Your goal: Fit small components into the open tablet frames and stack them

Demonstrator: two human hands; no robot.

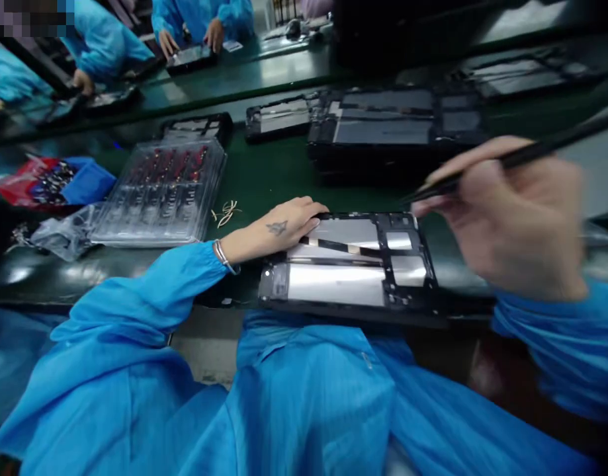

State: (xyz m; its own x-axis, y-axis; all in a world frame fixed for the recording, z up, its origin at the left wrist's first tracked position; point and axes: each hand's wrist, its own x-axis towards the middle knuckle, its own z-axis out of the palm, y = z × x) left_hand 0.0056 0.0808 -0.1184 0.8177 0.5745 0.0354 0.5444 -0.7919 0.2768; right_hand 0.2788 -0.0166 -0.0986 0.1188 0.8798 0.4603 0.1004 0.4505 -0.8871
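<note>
An open tablet body [353, 268] with silver panels in a black frame lies flat on the green belt in front of me. My left hand [278, 228] rests on its upper left corner, fingers curled down against the frame. My right hand [512, 218] hovers at the tablet's right side, blurred by motion, pinching a thin black tool [522, 155] like a pen. The tool's tip points toward the tablet's upper right corner.
A clear plastic tray [162, 192] of small parts sits left of the tablet, with a few loose tan strips [227, 213] beside it. More open tablet bodies [388, 122] lie further back. A red and blue bag [50, 180] lies far left. Other workers' hands [192, 36] are busy across the belt.
</note>
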